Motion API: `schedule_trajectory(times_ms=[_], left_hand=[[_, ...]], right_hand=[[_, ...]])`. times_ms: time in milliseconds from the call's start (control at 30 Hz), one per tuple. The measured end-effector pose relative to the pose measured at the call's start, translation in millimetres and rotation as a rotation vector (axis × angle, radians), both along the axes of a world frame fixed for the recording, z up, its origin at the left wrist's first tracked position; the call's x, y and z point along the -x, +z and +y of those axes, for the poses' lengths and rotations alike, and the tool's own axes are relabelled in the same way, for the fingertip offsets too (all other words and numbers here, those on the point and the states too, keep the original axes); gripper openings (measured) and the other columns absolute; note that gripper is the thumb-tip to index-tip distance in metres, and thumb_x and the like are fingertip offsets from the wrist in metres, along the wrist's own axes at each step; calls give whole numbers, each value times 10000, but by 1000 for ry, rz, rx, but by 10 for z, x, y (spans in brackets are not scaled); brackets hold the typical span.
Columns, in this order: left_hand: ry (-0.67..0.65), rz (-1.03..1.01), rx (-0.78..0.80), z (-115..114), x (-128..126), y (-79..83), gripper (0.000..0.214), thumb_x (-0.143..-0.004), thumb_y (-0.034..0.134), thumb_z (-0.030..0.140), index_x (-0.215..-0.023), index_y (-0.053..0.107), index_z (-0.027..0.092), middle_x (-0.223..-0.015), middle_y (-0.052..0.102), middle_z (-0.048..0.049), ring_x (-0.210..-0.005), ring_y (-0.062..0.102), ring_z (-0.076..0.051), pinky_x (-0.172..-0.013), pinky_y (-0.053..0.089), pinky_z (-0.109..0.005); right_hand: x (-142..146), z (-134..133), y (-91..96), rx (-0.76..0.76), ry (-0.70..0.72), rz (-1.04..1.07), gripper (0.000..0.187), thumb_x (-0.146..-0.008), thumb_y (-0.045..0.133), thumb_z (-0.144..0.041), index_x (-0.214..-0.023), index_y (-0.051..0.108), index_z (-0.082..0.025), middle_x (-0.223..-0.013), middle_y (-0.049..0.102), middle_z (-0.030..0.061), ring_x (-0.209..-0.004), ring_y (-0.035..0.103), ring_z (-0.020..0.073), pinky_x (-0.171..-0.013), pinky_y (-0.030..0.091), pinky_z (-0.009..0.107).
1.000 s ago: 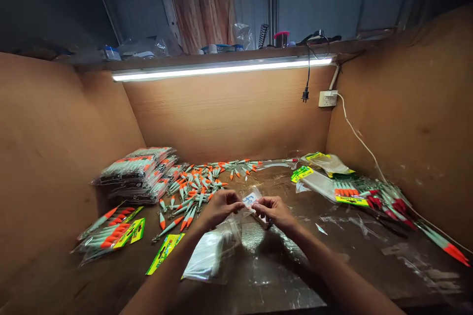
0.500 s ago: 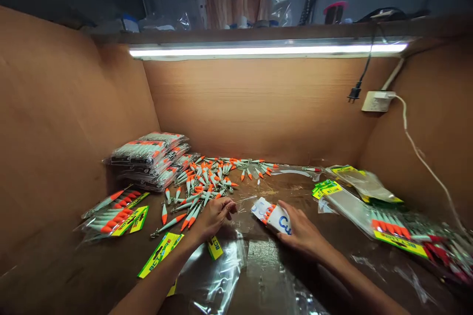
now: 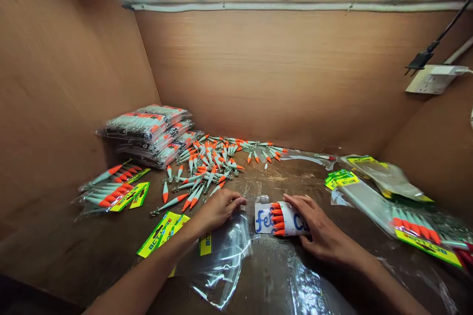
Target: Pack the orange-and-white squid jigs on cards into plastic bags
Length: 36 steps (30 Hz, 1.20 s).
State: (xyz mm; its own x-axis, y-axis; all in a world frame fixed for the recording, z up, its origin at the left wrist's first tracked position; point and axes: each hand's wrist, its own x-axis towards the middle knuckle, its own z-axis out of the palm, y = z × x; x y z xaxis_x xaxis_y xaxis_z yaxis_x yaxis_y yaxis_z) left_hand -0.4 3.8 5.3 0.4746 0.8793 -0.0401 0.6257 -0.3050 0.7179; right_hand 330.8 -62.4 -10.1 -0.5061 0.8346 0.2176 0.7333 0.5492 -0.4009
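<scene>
My right hand [image 3: 316,221] is closed around a white paper sleeve [image 3: 297,220] with blue handwriting. Orange tips of several squid lures [image 3: 278,219] show in a row at its left side, over a white flap [image 3: 262,220]. Just left of this sits my left hand [image 3: 223,206], fingers curled together; whatever they pinch, if anything, is hidden. Below that hand lie clear plastic bags [image 3: 229,261], one with a yellow label [image 3: 205,244] partly behind the forearm. Yellow-green header cards [image 3: 162,231] lie left of the left forearm.
Loose orange-and-white lures [image 3: 210,157] are heaped at the back, beside stacked packs [image 3: 148,133]. Filled labelled bags [image 3: 111,189] lie at left. At right are flat labelled bags [image 3: 365,202] and a packed lure set [image 3: 416,226]. A black plug [image 3: 421,60] hangs near an outlet [image 3: 430,80].
The camera view has tilted downward. In my right hand the paper sleeve has turned from slanted to nearly level, showing more of the lure tips. My left hand stays curled nearby.
</scene>
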Motion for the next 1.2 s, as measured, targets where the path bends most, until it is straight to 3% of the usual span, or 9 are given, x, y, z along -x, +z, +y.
schedule_trajectory(times_ms=[233,367,467,600,733,800,933,1067,1200], left_hand=[[-50,4,-65,-72,-93,-47,373,-975,460,434,-952,739,188,-765,683,-25,-612,572,-148,-594,358,-240],[-138,26,-281,-134,-180,-58,252,-970,521,350,-978,733,213,-908,689,-42,-819,616,-181,-729,399,-261],[-31,90,-494,-228,-253,-36,194,-920,624,331,-1077,689,238,-1003,649,-60,-967,586,-226,-802,396,-300],[-83,95,-295,-488,-406,-20,448,-874,627,587,-1142,581,231,-860,637,-20,-758,595,-199,-647,393,-284],[-197,231,-403,-711,-531,-103,838,-647,778,689,-1261,481,203,-1150,612,-96,-992,589,-305,-781,431,-349],[-216,288,-457,-729,-534,-132,657,-721,769,578,-1196,512,205,-1127,610,-86,-999,579,-300,-793,420,-352],[-237,273,-436,-651,-476,-88,81,-924,536,296,-918,535,215,-888,605,-14,-782,568,-194,-667,367,-305],[-163,160,-449,-639,-491,-18,86,-961,470,244,-895,513,210,-867,570,-9,-735,539,-157,-650,360,-287],[-249,168,-520,-710,-573,-46,70,-968,469,233,-956,534,212,-972,569,-33,-841,552,-175,-707,399,-287]], right_hand=[[22,-79,145,136,20,-10,928,-703,477,-126,-1587,211,-218,-1475,258,86,-1398,282,168,-1258,265,311],[100,-151,177,178,35,-16,954,-718,495,-145,-1603,154,-237,-1470,273,76,-1379,306,163,-1244,276,288],[135,-194,186,191,36,-20,953,-745,515,-177,-1605,116,-268,-1460,307,54,-1347,339,151,-1225,293,274],[171,-227,187,245,7,-8,961,-777,580,-286,-1603,89,-290,-1474,309,40,-1338,354,165,-1205,308,285],[210,-233,152,290,-18,36,995,-773,609,-314,-1605,65,-281,-1469,326,53,-1331,374,173,-1190,320,291],[217,-225,123,296,-20,73,1012,-764,619,-310,-1606,58,-272,-1464,334,64,-1318,391,167,-1184,327,286],[205,-206,72,302,-10,115,1021,-752,623,-294,-1608,68,-247,-1460,336,78,-1307,404,155,-1181,334,263],[207,-215,76,268,-9,85,1012,-761,619,-301,-1608,68,-258,-1460,335,62,-1311,393,154,-1185,328,259],[235,-254,126,236,-20,27,980,-791,601,-329,-1612,71,-246,-1467,328,68,-1330,371,171,-1201,313,285]])
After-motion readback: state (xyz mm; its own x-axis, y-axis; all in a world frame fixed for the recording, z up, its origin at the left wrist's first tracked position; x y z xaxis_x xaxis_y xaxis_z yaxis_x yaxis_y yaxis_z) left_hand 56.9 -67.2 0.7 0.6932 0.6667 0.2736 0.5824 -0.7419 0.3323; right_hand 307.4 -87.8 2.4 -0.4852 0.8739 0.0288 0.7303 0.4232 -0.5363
